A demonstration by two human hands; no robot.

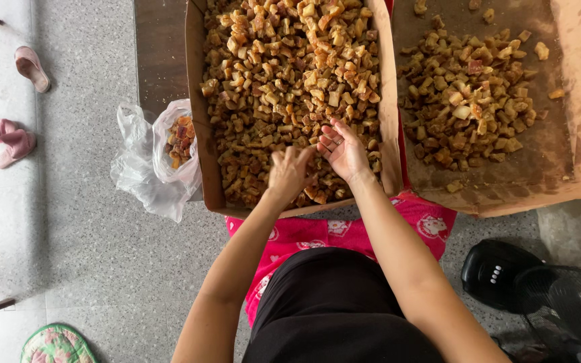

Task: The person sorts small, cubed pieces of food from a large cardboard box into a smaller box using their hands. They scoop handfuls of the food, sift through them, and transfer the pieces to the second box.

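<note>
Over the near end of the left cardboard box [196,134], both hands work the heap of brown dried chunks [284,74]. Left hand [289,173] curls fingers down, pinching pieces; exactly what it grips is hard to make out. Right hand [344,151] lies palm-up, fingers spread, touching the pile. This box runs lengthwise from near to far, its far end cut off. Right of it, a second box [573,101] holds a thinner scatter. Farther left, a plastic bag [146,161] on the floor.
</note>
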